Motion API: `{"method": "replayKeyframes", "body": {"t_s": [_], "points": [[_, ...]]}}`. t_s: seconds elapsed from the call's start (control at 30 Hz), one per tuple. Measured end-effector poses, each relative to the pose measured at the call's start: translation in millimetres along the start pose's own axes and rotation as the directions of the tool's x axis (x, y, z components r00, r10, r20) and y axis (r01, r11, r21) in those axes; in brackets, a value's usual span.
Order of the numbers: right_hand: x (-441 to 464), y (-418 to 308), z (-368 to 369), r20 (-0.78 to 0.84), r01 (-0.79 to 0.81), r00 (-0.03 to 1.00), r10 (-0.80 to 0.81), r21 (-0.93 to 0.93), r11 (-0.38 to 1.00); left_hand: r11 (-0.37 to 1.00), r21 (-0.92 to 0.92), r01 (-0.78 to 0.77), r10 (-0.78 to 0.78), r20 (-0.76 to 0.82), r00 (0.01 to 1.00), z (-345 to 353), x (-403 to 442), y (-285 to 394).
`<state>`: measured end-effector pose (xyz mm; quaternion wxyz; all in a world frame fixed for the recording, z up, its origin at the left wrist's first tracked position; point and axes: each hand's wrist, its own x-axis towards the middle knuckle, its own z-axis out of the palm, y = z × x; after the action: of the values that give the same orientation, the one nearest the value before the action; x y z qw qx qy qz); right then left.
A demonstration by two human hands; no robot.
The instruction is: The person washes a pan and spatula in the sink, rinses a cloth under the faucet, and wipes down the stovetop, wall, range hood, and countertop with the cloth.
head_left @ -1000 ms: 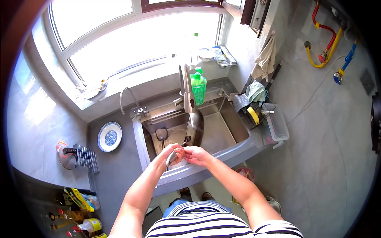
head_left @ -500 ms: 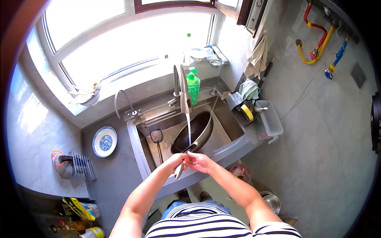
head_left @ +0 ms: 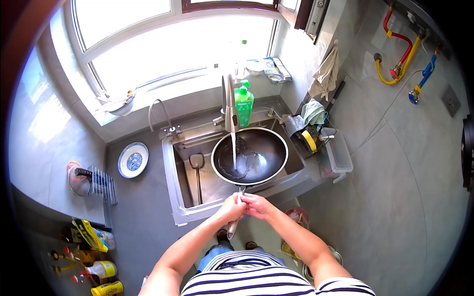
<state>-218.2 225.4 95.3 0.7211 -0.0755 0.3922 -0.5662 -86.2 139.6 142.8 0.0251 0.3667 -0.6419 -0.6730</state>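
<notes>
Gripping the wok's handle point(head_left: 232, 229), the left hand point(head_left: 231, 208) is wrapped around it near the sink's front edge, while the right hand point(head_left: 257, 205) meets it there with its fingers bent; whether they clamp the handle too, one cannot tell. The wok point(head_left: 264, 158) sits open side up over the sink point(head_left: 183, 183), hiding much of the basin, and a stream of water point(head_left: 234, 150) falls into it from the tall faucet point(head_left: 228, 101), whose head hangs over the wok's far rim. Close on the left, a spatula point(head_left: 197, 161) lies in the basin, its handle pointing toward the front edge. Behind the wok, beside the faucet, stands a green soap bottle point(head_left: 244, 107). Crowding the right side are a yellow sponge point(head_left: 309, 141) and a clear plastic box point(head_left: 337, 155), with a beige cloth point(head_left: 324, 75) hanging beyond. Farther left, a thin curved tap point(head_left: 171, 132) rises at the sink's corner, a blue-patterned plate point(head_left: 133, 160) lies on the counter, and a wire rack point(head_left: 103, 186) stands nearby, well apart from the hands.
</notes>
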Motion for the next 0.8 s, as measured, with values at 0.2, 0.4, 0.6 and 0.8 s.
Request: {"method": "replayKeyframes", "body": {"t_s": [0.2,0.4,0.6,0.8], "points": [[-16.6,-13.6,-21.0,0.307,0.071,0.945,-0.109,0.132,0.989,0.996,-0.086,0.011,-0.011,-0.003,1.000,26.6,14.4,14.8],[-61.9,-35.1,-14.5,0.272,0.113,0.951,-0.148,0.140,0.984,0.563,-0.769,0.302,0.052,0.397,0.916,50.7,3.8,29.4],[-110.2,-63.6,-17.8,0.208,0.164,0.964,-0.164,0.017,0.986,0.097,-0.832,0.546,0.345,0.543,0.766,92.4,4.8,26.7],[-135.0,-72.6,-27.9,0.242,0.197,0.956,-0.168,-0.100,0.975,0.308,-0.829,0.467,0.326,0.553,0.767,109.0,-8.1,37.4]]}}
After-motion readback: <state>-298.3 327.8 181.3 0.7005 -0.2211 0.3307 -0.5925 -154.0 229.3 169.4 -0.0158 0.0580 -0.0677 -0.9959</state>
